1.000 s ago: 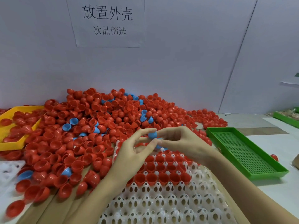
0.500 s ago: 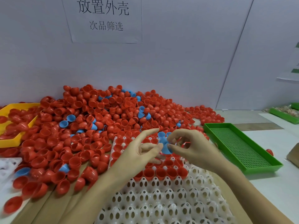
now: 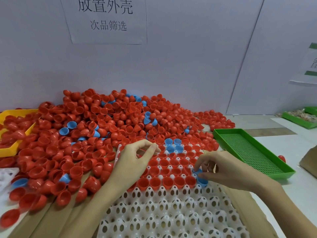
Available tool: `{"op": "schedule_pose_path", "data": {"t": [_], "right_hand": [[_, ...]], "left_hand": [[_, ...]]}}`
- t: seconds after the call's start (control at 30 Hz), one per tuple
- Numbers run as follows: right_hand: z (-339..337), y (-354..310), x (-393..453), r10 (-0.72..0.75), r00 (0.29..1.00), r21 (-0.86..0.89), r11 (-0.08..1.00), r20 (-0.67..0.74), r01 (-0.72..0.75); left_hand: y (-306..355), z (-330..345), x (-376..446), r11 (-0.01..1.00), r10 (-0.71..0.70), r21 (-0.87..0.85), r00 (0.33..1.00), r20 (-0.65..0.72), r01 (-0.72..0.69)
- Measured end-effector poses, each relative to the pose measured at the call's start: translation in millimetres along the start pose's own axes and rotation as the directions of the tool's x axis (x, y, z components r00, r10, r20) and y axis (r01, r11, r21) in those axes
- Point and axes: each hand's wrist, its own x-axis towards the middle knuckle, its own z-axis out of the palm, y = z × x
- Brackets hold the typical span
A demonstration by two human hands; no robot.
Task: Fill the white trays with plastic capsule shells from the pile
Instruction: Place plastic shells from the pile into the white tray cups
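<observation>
A big pile of red capsule shells (image 3: 106, 127), with a few blue ones mixed in, lies against the back wall. In front of it the white tray (image 3: 171, 213) holds several rows of red shells and some blue shells (image 3: 174, 146) at its far end. My right hand (image 3: 221, 169) pinches a blue shell (image 3: 201, 179) at the right end of the nearest filled row. My left hand (image 3: 133, 162) hovers over the tray's left side, fingers loosely curled and holding nothing.
A yellow tray (image 3: 10, 148) with red shells sits at the left. An empty green perforated tray (image 3: 252, 152) lies to the right, with another green tray (image 3: 298, 119) further back. A second white tray's corner (image 3: 6, 176) shows at the left edge. Cardboard lies under the tray.
My hands have parted. The right hand carried the blue shell down and right to the tray's nearest filled row; the left hand let go and stayed over the tray's left side.
</observation>
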Motion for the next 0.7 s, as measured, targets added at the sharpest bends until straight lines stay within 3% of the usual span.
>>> {"op": "schedule_pose_path", "data": {"t": [0.2,0.43,0.57,0.63,0.7], "right_hand": [[4,-7,7,-0.045,0.990,0.031,0.998,-0.134,0.050],[24,-16,19,-0.043,0.996,-0.153,0.988,-0.084,0.030],[4,-21,32,-0.010,0.999,-0.023,1.000,-0.033,0.009],[-6,-20,53,-0.018,0.995,0.030,0.999,-0.097,0.021],[-9,-13,85,-0.026,0.981,0.007,1.000,-0.194,0.028]], "left_hand": [[-1,-2,2,1.000,0.003,0.009,0.999,-0.037,-0.002],[-1,-3,4,1.000,0.000,0.013,0.999,-0.041,0.001],[-2,-6,6,1.000,0.001,-0.010,0.998,-0.063,-0.002],[-4,-9,7,0.997,0.045,0.061,0.994,-0.098,-0.039],[-8,-11,6,0.946,0.161,0.302,0.978,-0.133,-0.115]]}}
